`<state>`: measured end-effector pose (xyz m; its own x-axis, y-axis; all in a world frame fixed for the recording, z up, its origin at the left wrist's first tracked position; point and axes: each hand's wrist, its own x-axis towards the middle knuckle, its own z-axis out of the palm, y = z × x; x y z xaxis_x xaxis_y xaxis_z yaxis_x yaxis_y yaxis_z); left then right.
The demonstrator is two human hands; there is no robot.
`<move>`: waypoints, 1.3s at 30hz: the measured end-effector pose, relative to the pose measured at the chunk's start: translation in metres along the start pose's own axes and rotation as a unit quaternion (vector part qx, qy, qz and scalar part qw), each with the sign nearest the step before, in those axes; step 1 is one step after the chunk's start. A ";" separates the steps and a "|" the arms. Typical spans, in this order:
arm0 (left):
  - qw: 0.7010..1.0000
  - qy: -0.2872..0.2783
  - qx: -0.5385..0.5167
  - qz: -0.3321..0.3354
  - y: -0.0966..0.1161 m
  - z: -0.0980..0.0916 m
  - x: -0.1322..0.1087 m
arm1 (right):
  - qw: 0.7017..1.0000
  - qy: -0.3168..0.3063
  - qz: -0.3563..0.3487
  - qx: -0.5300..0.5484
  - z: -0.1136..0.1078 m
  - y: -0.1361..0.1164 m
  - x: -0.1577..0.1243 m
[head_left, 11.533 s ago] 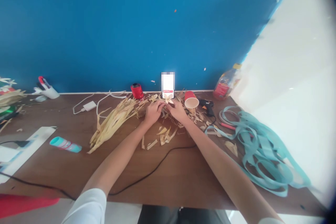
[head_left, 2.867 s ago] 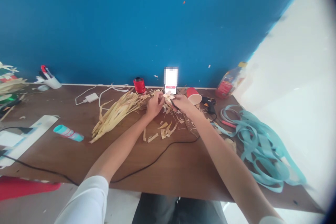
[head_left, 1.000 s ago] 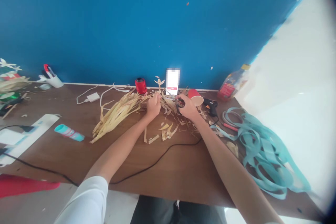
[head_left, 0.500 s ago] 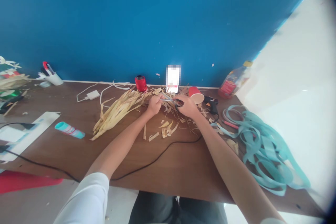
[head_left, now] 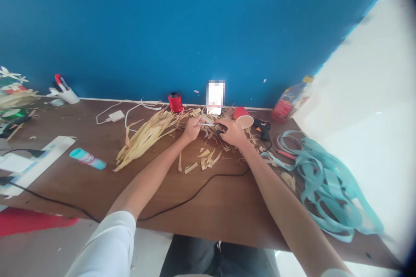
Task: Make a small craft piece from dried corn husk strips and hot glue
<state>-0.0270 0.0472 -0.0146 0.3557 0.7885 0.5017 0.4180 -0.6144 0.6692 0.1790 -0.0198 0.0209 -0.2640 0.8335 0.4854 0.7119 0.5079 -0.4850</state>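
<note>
My right hand [head_left: 232, 131] is closed around the dark handle of a pair of scissors [head_left: 208, 124], whose pale blades point left toward my other hand. My left hand [head_left: 193, 128] is closed in a pinch at the blade end, on something small and pale that I cannot make out. Beneath and around both hands lie dry husk scraps [head_left: 208, 159]. A bundle of long yellowish dried corn husks [head_left: 143, 140] spreads to the left of my left hand. Just behind my right hand, a red paper cup [head_left: 243, 117] lies on its side.
A lit phone [head_left: 215, 97] leans on the blue wall behind my hands, near a red tin [head_left: 175, 102]. To the right are a glue gun [head_left: 262, 129], a bottle [head_left: 289, 104] and tangled teal ribbon [head_left: 328, 186]. A black cable [head_left: 195, 197] crosses the brown table; a power strip [head_left: 48, 158] lies left.
My hands stay almost in place with the scissors between them. The blades look slightly different near my left fingers. The whole view has shifted a little.
</note>
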 end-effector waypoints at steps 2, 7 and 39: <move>1.000 -0.001 -0.008 0.008 0.001 0.000 0.000 | 1.000 0.000 0.003 0.001 0.000 -0.002 0.000; 1.000 -0.012 -0.012 0.001 0.004 -0.002 -0.001 | 1.000 0.001 0.001 0.000 0.000 -0.001 0.001; 0.999 -0.034 -0.041 0.006 0.008 -0.003 0.001 | 1.000 0.000 -0.004 -0.023 0.000 -0.003 -0.003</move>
<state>-0.0257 0.0431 -0.0075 0.4177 0.7760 0.4727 0.3452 -0.6167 0.7074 0.1777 -0.0245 0.0212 -0.2699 0.8289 0.4901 0.7390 0.5045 -0.4464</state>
